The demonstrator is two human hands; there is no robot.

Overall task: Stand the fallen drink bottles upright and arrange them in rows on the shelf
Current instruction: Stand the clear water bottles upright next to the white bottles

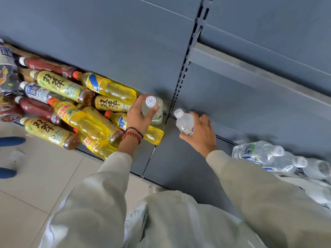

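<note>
Well, the grey metal bottom shelf point(170, 167) carries two disorders: a big pile of fallen yellow and brown plastic drink bottles point(71, 108) on the left bay, and a smaller heap of clear plastic water bottles point(265, 156) lying on the right bay. The space between them is free.

The left hand point(138, 115) has its fingers wrapped round the shoulder of a pale clear bottle with a white cap point(151, 104), which stands upright at the back corner; I cannot tell if its base touches the shelf. The right hand point(202, 133) grips a small clear bottle point(184, 121) by its lower body, tilted, just beside the first.

To do this step well, I would seat the left bottle flat against the back wall, then turn the small one vertical and set it touching its neighbour, so the row begins straight.
</note>
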